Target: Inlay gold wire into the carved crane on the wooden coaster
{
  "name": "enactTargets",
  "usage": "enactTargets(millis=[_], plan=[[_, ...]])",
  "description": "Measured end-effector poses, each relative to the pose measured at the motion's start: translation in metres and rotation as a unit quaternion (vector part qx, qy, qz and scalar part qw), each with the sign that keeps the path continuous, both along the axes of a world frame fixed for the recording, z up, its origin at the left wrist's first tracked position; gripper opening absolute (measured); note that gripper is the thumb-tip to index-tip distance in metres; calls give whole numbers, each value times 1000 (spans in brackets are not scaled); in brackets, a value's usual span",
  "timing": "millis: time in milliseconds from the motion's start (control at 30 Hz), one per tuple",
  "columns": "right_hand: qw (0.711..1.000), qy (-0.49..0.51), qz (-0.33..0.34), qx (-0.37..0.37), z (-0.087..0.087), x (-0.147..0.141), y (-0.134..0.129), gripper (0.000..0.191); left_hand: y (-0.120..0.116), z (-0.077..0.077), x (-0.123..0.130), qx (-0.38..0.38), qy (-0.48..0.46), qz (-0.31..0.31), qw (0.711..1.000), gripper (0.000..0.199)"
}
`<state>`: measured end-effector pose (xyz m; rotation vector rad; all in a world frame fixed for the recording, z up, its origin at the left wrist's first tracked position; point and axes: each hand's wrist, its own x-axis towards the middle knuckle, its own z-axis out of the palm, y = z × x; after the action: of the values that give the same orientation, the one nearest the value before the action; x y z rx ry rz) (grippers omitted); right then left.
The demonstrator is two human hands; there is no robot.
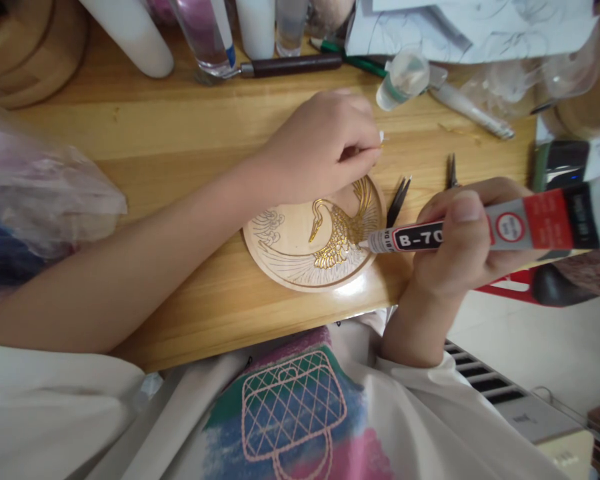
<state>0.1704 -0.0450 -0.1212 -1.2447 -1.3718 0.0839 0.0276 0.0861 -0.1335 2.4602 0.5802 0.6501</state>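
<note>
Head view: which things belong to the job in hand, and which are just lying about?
In use:
B-70-marked tube, in the right hand
round wooden disc with the gold-lined bird, at the tube's nozzle

Apparently just lying about:
brown-handled tool
papers
plastic bag

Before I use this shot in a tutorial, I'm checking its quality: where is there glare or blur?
In the head view, white glare on the table by the near rim of the wooden disc; in the head view, the plastic bag at left looks soft, while the B-70 lettering on the tube reads clearly.
</note>
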Motion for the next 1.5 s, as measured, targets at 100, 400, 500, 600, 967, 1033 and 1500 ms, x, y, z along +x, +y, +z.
enactTargets(millis=[100,400,500,600,967,1033,1500], plan=[[1000,5,3,-4,-1,-1,-1,30,2,-2,0,2,-12,-10,1000,29],[1000,-2,-9,-16,0,0,-2,30,0,-2,-2,7,-25,-4,1000,29],[1000,16,-6,-22,1,0,-2,33,1,-1,-2,0,-25,-8,1000,30],[1000,14,-4,-6,0,-1,-2,30,2,-2,-1,-5,-23,-12,1000,30],[999,28,33,-10,0,0,-4,23,1,-2,-1,-2,-23,-6,1000,28],[999,37,30,-17,2,-1,-4,26,1,-1,-1,-1,-19,-10,1000,28],[996,57,32,-59,7,-1,-5,26,2,4,-1,-27,7,-24,999,31]])
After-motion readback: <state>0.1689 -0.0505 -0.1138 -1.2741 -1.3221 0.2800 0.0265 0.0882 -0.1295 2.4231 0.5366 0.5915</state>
